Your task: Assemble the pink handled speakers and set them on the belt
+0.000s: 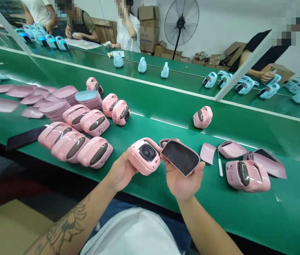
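Note:
My left hand grips a pink speaker, its round black cone facing up toward me. In my right hand is a speaker cover with a dark inner face and a thin pink rim, held tilted just right of the speaker. Behind that cover, another pink-rimmed piece shows only in part. To the right lie a small pink panel, a white-handled screwdriver and a pink speaker with a handle.
Several pink speakers stand left on the green table, near stacked pink covers and a dark flat object. More covers lie right. One pink speaker stands by the raised divider. Beyond it, people handle blue speakers.

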`<state>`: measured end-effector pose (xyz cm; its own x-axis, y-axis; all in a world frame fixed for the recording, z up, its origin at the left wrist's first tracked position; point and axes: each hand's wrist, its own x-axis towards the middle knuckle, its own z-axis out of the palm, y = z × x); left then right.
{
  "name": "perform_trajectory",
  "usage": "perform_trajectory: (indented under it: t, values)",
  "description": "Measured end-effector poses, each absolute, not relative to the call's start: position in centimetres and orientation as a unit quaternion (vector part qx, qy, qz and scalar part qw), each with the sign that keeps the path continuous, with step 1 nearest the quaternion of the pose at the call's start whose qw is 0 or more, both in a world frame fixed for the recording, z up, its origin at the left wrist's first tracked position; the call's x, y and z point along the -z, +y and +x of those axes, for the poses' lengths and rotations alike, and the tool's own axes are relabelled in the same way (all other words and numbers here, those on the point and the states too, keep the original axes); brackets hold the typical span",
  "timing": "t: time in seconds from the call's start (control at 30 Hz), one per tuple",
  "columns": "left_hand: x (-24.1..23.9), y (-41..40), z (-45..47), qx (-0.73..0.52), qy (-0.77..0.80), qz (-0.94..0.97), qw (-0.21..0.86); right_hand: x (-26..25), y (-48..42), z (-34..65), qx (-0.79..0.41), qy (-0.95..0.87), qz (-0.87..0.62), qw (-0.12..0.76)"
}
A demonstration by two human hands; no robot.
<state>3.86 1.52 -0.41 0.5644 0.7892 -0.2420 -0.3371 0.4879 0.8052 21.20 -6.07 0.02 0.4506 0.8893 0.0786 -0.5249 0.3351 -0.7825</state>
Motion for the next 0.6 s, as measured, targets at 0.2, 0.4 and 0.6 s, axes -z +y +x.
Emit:
perform_trajectory:
  t: [0.2, 0.4, 0.6]
  values:
    - [0.0, 0.4, 2.2, -0.307, 0.333, 0.422, 0.785, 1.8, -8.6, 20.9, -0.496, -0.314, -0.371, 0.72]
    - [-0.3, -0.3, 1.7, -0.255, 0.344, 0.503, 0.751, 4.5, -9.3, 21.5, -0.351, -0.554, -0.469, 0.591]
    - [-0.3, -0.6, 1.5, -0.237, 0.371, 0.538, 0.719, 3.7, -9.0, 22.1, -0.219, -0.695, -0.484, 0.485]
